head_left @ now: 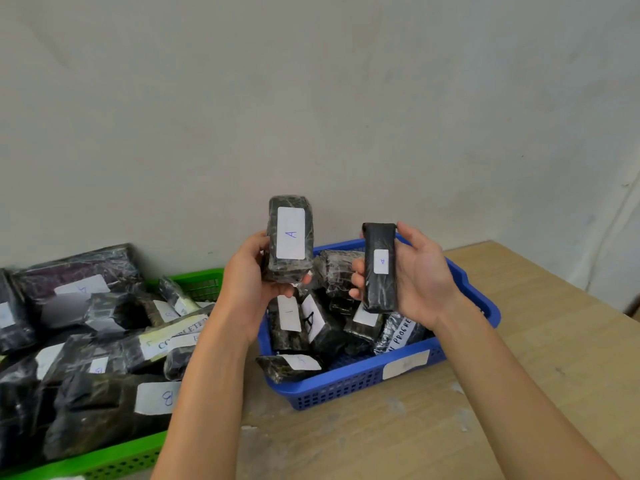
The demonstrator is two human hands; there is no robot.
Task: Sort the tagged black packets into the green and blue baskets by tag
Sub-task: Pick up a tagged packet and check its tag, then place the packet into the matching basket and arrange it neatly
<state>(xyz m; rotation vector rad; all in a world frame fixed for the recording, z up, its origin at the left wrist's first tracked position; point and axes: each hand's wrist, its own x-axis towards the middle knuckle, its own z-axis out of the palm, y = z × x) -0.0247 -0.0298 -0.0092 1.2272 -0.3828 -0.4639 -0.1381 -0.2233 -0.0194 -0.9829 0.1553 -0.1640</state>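
left hand [254,271] grips wide packet [290,237]; right hand [412,271] holds slim packet [380,268] above blue basket [363,379]

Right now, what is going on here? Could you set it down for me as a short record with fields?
Left hand: grips a thick black packet, tag reads A
Right hand: holds a slim black packet, tag looks like an upside-down A
Blue basket: black packets inside, one tagged A
Green basket: to its left, piled with black packets, one tagged B
Position: both held packets are raised over the blue basket
Surface: wooden table
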